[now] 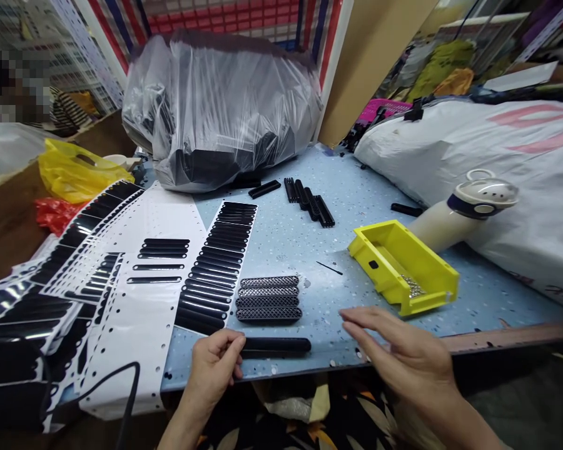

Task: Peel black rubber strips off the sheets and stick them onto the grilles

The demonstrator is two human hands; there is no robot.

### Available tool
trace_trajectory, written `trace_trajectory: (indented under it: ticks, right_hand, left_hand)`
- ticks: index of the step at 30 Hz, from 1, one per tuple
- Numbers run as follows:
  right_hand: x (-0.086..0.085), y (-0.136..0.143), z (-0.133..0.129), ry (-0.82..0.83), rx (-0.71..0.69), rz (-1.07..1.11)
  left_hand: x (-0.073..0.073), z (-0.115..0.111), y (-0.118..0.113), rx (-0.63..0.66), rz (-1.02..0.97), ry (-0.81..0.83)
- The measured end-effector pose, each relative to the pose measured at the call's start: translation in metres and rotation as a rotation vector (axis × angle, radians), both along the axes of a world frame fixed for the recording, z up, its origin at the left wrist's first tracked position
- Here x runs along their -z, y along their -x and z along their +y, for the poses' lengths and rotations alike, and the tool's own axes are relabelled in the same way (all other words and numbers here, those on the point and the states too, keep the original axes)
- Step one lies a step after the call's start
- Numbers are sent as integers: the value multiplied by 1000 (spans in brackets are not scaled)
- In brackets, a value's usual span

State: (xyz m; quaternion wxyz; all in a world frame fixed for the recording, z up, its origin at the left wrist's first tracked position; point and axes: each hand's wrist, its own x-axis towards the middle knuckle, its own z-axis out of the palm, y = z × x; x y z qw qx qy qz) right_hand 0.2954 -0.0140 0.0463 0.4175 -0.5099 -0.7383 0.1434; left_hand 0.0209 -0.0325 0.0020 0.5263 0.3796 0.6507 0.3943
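My left hand [217, 362] pinches the left end of a smooth, long black bar [279, 345] at the table's front edge. To its right my right hand [398, 344] hovers over the table, thumb and forefinger stretched out with their tips close together; I see nothing between them. Just behind the bar, several black bars with a lattice-patterned face [268, 300] lie in a stack of rows. Beside my left hand is a white sheet of glossy black strip stickers [218, 262]. A thin dark pin-like tool [329, 268] rests farther back.
At right stands a yellow bin [385, 284] with small metal pieces, beside a cream bottle [443, 215]. More black bars [309, 201] lie farther back, before a plastic-wrapped bundle [234, 106]. Sticker sheets [154, 325] and a black cable [134, 387] occupy the left. A white sack [473, 144] bounds the right.
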Motion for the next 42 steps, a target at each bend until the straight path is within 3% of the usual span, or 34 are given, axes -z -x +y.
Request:
trace_trajectory:
  ticks: [3, 8, 11, 18, 26, 34, 42]
  right_hand:
    - [6, -8, -8, 65, 37, -5]
    - [43, 13, -23, 187, -39, 31]
    - [51, 23, -23, 167, -49, 36]
    - [44, 26, -12, 221, -190, -30]
    - [57, 17, -9, 232, -217, -88]
    - [36, 25, -2, 245, -325, -98]
    - [33, 26, 1, 309, -340, -149]
  left_hand:
    - [2, -1, 0, 2, 0, -6]
    - [5, 0, 1, 11, 1, -11]
    - [6, 1, 1, 18, 0, -14]
    - [5, 2, 1, 21, 4, -15]
    - [3, 1, 1, 15, -11, 2]
    - [8, 1, 2, 12, -13, -16]
    - [9, -1, 1, 6, 6, -49]
